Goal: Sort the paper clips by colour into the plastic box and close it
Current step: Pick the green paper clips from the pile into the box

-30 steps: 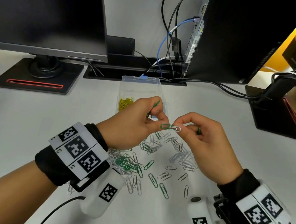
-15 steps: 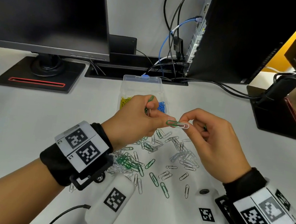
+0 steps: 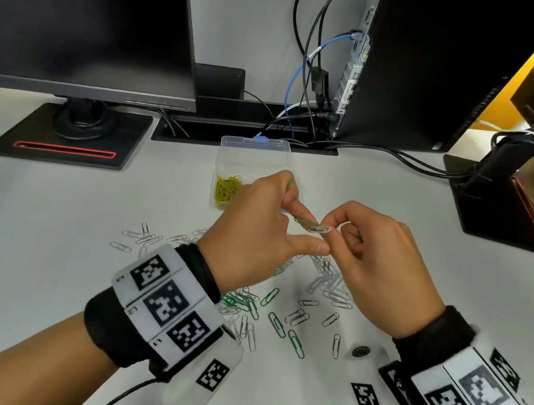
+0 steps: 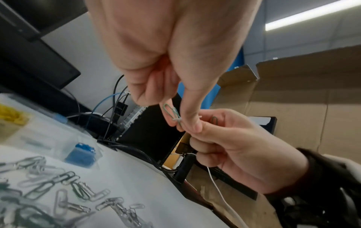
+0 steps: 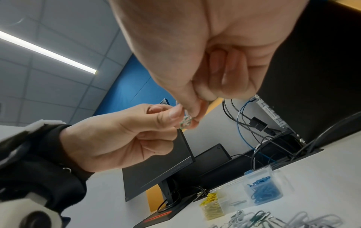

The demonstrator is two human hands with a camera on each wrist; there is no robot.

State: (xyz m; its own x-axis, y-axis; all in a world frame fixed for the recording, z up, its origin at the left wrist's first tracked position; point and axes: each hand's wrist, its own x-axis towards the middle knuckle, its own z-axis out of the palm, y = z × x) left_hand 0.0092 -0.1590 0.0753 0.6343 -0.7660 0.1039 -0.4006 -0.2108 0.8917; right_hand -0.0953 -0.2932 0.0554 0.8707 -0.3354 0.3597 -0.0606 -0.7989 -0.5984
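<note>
Two hands pinching linked clips, left (image 3: 254,231) green (image 3: 302,222), right (image 3: 384,265) white (image 3: 322,229); plastic box (image 3: 255,152) holding yellow clips (image 3: 226,187), blue clips (image 5: 262,191)

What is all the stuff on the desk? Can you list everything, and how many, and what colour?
Plastic box: one, clear, open, back middle of the desk.
Yellow paper clips: a heap, in the box's left compartment.
Blue paper clips: a heap, in another compartment of the box.
Loose paper clips: many, green and white, scattered on the desk under the hands.
Linked clips: one green, one white, joined, held in the air.
Monitor: one, black, back left.
Computer: one, black, back right, with cables.
Left hand: pinches the green clip.
Right hand: pinches the white clip.
</note>
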